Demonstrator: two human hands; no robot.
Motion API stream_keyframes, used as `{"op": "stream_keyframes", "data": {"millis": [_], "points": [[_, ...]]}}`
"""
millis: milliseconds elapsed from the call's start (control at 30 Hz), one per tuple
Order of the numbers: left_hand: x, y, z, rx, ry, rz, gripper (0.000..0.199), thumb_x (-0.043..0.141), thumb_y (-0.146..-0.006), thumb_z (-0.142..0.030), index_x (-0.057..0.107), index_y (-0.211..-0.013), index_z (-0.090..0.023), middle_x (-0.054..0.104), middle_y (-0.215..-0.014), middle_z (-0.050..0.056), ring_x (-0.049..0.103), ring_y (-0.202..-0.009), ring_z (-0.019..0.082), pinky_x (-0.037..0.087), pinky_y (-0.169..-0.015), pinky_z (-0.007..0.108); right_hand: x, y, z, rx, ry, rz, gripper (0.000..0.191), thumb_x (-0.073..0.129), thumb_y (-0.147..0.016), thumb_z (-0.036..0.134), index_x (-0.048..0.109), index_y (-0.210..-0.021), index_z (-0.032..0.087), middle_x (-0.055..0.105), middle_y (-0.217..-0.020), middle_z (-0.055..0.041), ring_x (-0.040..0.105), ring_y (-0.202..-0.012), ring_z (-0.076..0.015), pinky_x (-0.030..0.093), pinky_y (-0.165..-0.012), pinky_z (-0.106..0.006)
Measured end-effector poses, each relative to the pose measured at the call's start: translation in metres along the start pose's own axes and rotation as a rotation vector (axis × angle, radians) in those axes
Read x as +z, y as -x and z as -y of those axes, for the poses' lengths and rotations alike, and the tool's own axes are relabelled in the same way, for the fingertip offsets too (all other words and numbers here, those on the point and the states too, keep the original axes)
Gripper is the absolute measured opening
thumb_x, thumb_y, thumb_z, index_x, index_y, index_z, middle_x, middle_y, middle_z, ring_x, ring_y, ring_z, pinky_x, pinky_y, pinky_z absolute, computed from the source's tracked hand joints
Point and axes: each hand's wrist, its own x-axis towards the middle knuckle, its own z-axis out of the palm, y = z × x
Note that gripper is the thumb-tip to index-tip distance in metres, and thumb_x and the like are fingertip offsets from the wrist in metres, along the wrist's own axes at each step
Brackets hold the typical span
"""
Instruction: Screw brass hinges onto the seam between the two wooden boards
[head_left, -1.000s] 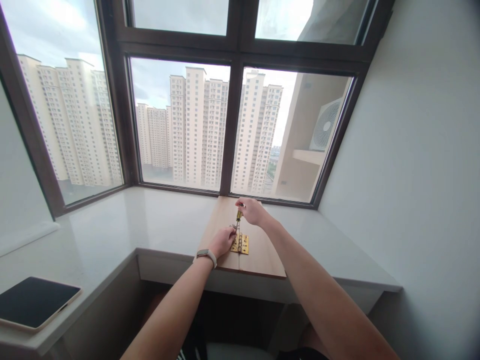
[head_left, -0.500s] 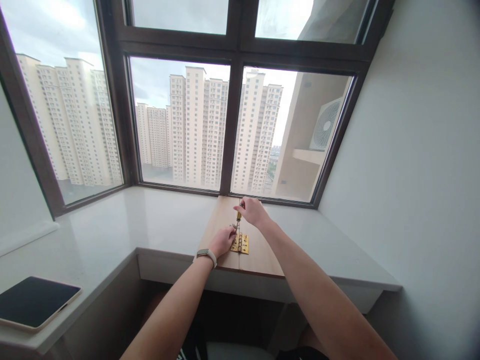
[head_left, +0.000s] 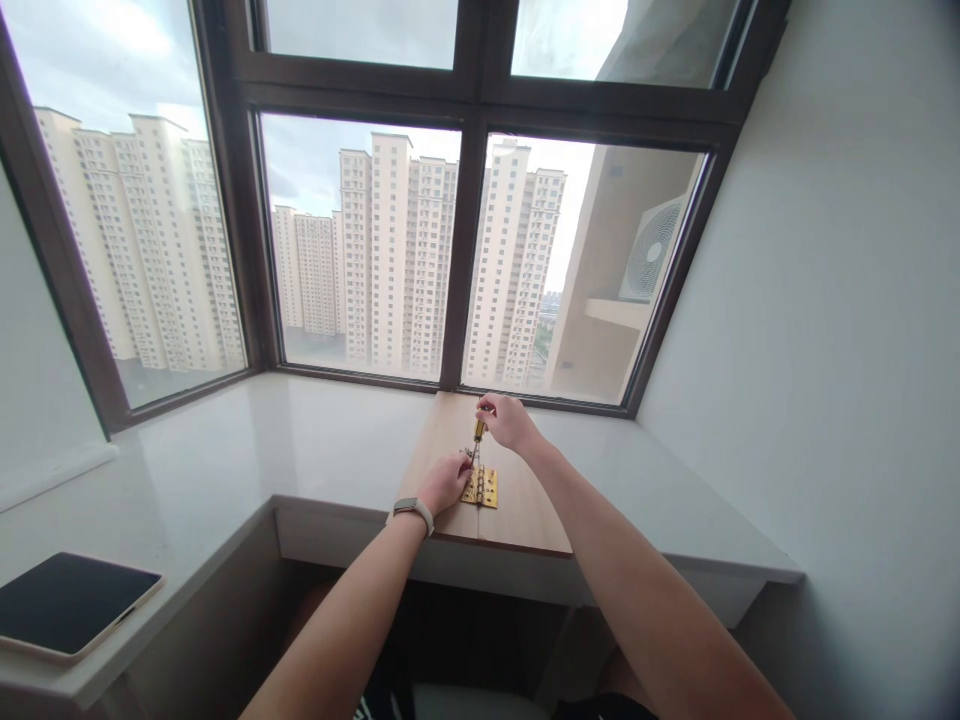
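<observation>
A brass hinge (head_left: 489, 488) lies open over the seam between two light wooden boards (head_left: 525, 515). My right hand (head_left: 507, 421) grips the top of a screwdriver (head_left: 479, 428) with a yellow handle. The screwdriver stands nearly upright, its shaft running down to the hinge's upper left part. My left hand (head_left: 448, 481) rests at the hinge's left leaf, fingertips pinched close around the lower shaft. Whatever sits between those fingertips is too small to make out, and the fingers cover part of the left leaf. Small metal pieces, probably screws (head_left: 466, 454), lie just above the left fingers.
The boards rest on a white windowsill counter (head_left: 337, 430), reaching its front edge. A tablet (head_left: 75, 605) with a dark screen lies at the far left. Brown window frames (head_left: 454, 300) rise behind the counter, and a white wall (head_left: 825, 300) bounds the right side.
My right hand's fingers have curled in around the top of the screwdriver handle, where one stuck out to the left before. The left hand and hinge have stayed in place.
</observation>
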Motion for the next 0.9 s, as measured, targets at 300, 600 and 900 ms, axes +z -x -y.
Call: {"op": "stream_keyframes", "data": {"millis": [300,600,900], "points": [[0.0,0.0,0.001,0.004,0.01,-0.003,0.011,0.055,-0.094,-0.018,0.064,-0.089,-0.02,0.072,-0.094,0.01,0.065,-0.086,0.022,0.046,-0.078,0.032,0.001,0.003,0.008,0.006,0.089,-0.088,0.024,0.07,-0.089,0.041,0.065,-0.079,0.02,0.068,-0.074,-0.0027,0.059,-0.071,-0.0163,0.04,-0.067,-0.027],[-0.001,0.0,-0.001,-0.028,-0.037,0.014,0.013,0.055,-0.096,-0.021,0.067,-0.091,-0.019,0.073,-0.095,0.009,0.065,-0.085,0.021,0.044,-0.076,0.029,0.003,-0.001,-0.001,0.036,-0.208,0.033,0.017,0.059,-0.094,0.019,0.071,-0.105,0.021,0.074,-0.106,-0.0041,0.068,-0.063,-0.0103,0.052,-0.072,-0.024],[0.0,0.0,0.002,-0.008,-0.033,0.01,0.011,0.056,-0.096,-0.021,0.067,-0.093,-0.02,0.073,-0.096,0.009,0.066,-0.087,0.022,0.046,-0.077,0.029,0.006,-0.003,-0.011,0.063,-0.151,-0.071,0.008,0.07,-0.086,0.023,0.073,-0.093,0.02,0.074,-0.085,-0.0026,0.067,-0.064,-0.0132,0.049,-0.068,-0.024]]}}
